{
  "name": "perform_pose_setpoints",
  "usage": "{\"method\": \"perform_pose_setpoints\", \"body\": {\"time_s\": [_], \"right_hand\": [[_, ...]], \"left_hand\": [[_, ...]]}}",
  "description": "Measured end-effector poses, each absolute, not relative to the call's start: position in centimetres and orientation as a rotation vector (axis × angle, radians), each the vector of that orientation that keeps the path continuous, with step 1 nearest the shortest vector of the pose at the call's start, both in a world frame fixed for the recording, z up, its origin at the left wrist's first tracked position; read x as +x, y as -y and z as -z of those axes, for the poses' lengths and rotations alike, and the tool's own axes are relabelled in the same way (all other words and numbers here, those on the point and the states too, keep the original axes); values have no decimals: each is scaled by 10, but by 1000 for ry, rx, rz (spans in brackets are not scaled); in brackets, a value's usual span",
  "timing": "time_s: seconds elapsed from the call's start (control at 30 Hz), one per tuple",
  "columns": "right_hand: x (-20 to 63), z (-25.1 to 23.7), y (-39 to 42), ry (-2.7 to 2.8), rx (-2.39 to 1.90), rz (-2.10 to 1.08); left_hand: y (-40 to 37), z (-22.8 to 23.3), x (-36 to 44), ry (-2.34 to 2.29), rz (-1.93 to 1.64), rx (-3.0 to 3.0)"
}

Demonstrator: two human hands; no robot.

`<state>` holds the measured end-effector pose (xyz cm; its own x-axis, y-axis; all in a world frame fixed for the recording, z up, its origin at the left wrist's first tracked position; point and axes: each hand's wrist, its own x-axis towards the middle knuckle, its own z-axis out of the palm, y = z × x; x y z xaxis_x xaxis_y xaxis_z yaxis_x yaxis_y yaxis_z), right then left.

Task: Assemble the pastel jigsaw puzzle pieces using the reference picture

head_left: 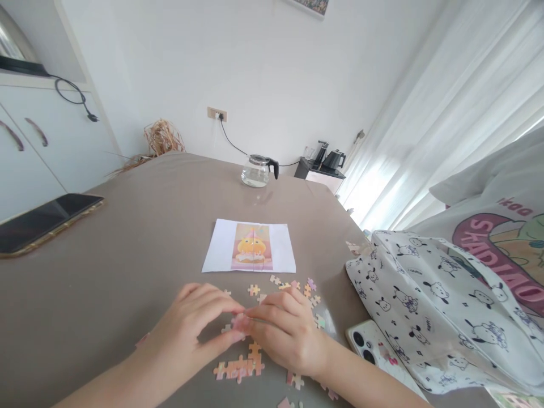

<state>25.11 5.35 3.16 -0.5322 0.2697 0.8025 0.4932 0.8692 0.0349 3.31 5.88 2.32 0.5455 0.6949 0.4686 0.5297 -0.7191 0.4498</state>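
**Two hands pinch puzzle pieces together at the lower middle of the frame**

The left hand (193,323) and right hand (284,331) meet fingertip to fingertip just below the centre of the frame, both grips closed together on a small pink puzzle piece (238,323) held low over the bench (127,238). Whether it is one piece or two being joined is too small to tell.

Such a piece looks thin, light and fairly stiff, likely card; I would judge it easy to bend at the tabs, so it is best held by its flat edges with thumb and forefinger.

Directly beneath the hands lies one joined strip of pieces (238,368). Loose pieces (297,286) are scattered above and right of the hands, roughly a dozen, with a few more at the bottom edge. One sheet with the reference picture (250,246) lies at the centre. One phone (372,345) sits at lower right beside a patterned cloth bag (425,294); one dark tablet (42,218) lies at left; one glass jug (257,170) stands at the far edge.
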Motion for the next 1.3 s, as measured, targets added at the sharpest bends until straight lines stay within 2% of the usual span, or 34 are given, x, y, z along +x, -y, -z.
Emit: {"method": "perform_pose_setpoints", "body": {"time_s": [0.53, 1.3], "right_hand": [[254, -26, -50, 2174, -596, 230], [250, -22, -49, 2145, -678, 135]], "left_hand": [[-60, -20, 33, -1005, -1076, 2572], [-62, -17, 33, -1115, -1020, 2458]]}}
